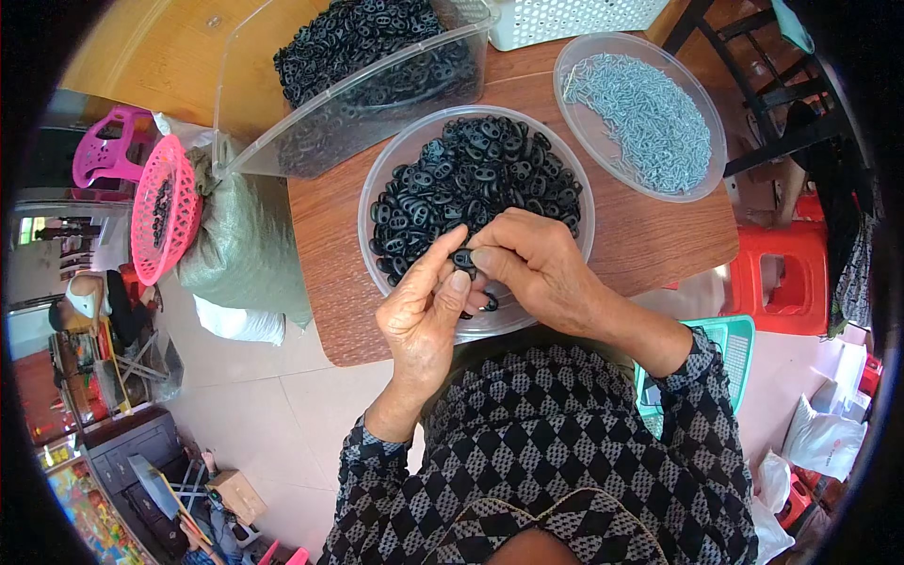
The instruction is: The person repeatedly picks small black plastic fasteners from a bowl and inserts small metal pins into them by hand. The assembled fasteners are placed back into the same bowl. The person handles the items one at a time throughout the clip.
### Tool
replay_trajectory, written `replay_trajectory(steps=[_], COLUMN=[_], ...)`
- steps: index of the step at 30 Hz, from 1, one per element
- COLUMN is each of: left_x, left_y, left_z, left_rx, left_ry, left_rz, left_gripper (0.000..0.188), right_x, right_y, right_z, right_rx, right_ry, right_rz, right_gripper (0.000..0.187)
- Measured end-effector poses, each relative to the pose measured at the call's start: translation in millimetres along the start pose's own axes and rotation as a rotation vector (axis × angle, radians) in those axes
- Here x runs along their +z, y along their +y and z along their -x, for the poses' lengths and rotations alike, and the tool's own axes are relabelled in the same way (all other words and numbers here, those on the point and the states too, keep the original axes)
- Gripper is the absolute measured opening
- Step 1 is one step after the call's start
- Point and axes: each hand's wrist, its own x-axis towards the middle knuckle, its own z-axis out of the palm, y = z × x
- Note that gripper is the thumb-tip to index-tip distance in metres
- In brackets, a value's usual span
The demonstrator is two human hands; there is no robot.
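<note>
Together, left hand [419,320] and right hand [541,264] pinched a black piece [461,258] above the near side of the bowl [514,316]; it seemed light, stiff, best gripped by its rim.

Bright, soft light fell on my fingers [438,256], sharply seen, while straight edges bowed toward the black rim.

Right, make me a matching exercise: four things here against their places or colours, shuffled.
1. One black piece
2. Silvery pins
3. Round perforated basket
4. Clear bin

A. Pink, off the table
B. Between the left hand and right hand
C. Far left of the table
D. Far right of the table

Pairs: 1-B, 2-D, 3-A, 4-C
</note>
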Motion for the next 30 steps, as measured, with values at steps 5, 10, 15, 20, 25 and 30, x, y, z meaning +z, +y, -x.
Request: replay_trajectory(steps=[5, 10, 15, 20, 25, 30], left_x=[0, 0, -1, 4, 6, 10], left_y=[-3, -2, -5, -2, -6, -3], left_z=[1, 1, 1, 1, 2, 2], left_rx=[-0.007, 0.069, 0.092, 0.155, 0.124, 0.16], left_ry=[0.012, 0.017, 0.034, 0.056, 0.115, 0.134], left_rz=[0.043, -0.04, -0.09, -0.187, -0.184, -0.191], left_gripper=[0.033, 0.033, 0.032, 0.032, 0.03, 0.029], right_x=[1, 3, 3, 9, 10, 11], right_y=[7, 3, 4, 8, 11, 13], right_z=[2, 4, 5, 5, 5, 6], right_rx=[-0.24, -0.286, -0.349, -0.426, -0.465, -0.499], right_ry=[0.04, 0.046, 0.068, 0.141, 0.153, 0.161], right_rz=[0.215, 0.218, 0.309, 0.342, 0.386, 0.395], right_gripper=[0.007, 0.013, 0.019, 0.021, 0.022, 0.022])
